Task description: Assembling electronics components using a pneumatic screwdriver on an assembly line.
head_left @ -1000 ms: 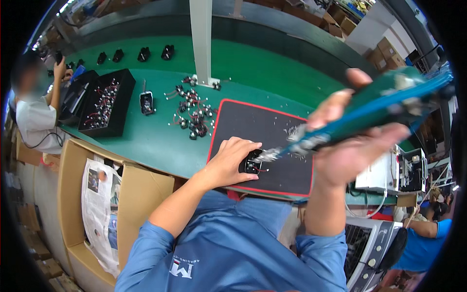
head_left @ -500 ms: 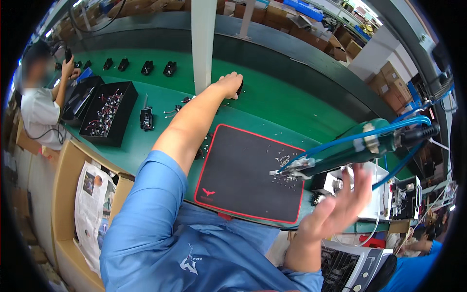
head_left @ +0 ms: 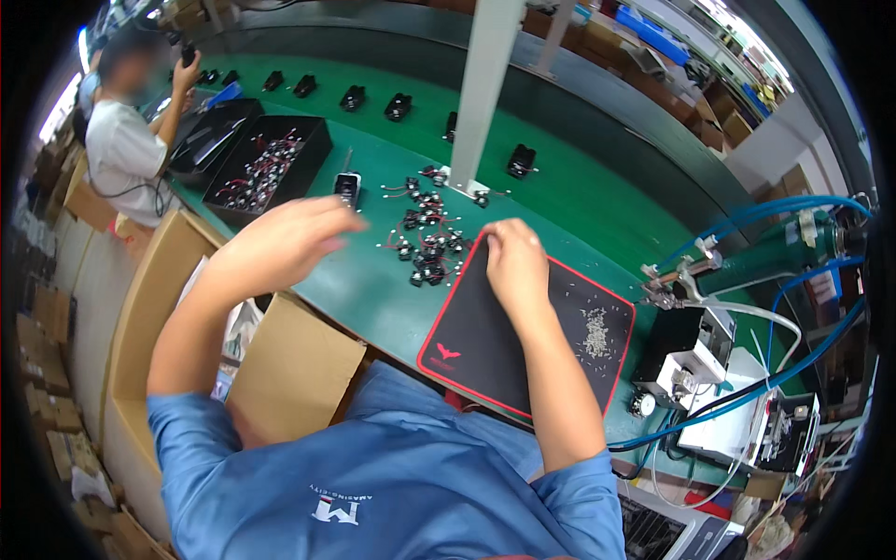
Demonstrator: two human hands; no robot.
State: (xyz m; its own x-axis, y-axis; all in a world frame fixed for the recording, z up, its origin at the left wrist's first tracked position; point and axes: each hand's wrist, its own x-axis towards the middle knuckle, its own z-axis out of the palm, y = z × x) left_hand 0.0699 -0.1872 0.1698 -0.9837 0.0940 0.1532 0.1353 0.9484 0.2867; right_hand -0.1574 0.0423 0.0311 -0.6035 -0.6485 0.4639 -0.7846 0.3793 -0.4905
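My left hand (head_left: 294, 235) hovers over the near left edge of the green bench, fingers stretched toward a small black housing (head_left: 347, 189) with a thin rod sticking up from it. It is slightly blurred, and nothing shows in it. My right hand (head_left: 516, 254) is over the far left corner of the black mat (head_left: 485, 322) with red edging. Its fingers are curled together and point down; what they hold, if anything, is hidden. Beside it lies a loose cluster of small black parts with red wires (head_left: 434, 247). A pile of small screws (head_left: 595, 331) rests on the mat's right side.
Black housings (head_left: 399, 106) stand in a row on the green belt (head_left: 597, 201) behind a white post (head_left: 485, 93). A black bin (head_left: 313, 154) holds wired parts. At right are a green power screwdriver (head_left: 761, 266) with blue hoses and a small machine (head_left: 686, 345). A co-worker (head_left: 131, 140) sits far left.
My left hand has drawn back from the belt to the near left, leaving a black housing there. My right hand has moved left from beside the power screwdriver to the mat's far corner. The view has shifted.
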